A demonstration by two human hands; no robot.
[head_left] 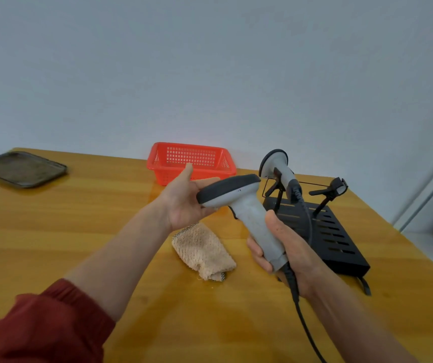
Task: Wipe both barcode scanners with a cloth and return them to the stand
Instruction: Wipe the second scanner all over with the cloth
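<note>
While the right hand (286,247) grips the handle of one scanner (239,203) above the desk (105,205), the left hand (184,200) lies spread, its palm against the scanner's head. The cloth (204,251) lies unheld at six o'clock of that head. The other scanner (278,166) sits in the stand (335,239) at two o'clock. Wiping looks pending, so the left hand should next pick up the cloth.

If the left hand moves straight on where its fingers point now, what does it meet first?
The left hand meets the head of the held scanner at once; it seems to touch it already. Behind it stands the second scanner, though depth is unclear.
</note>
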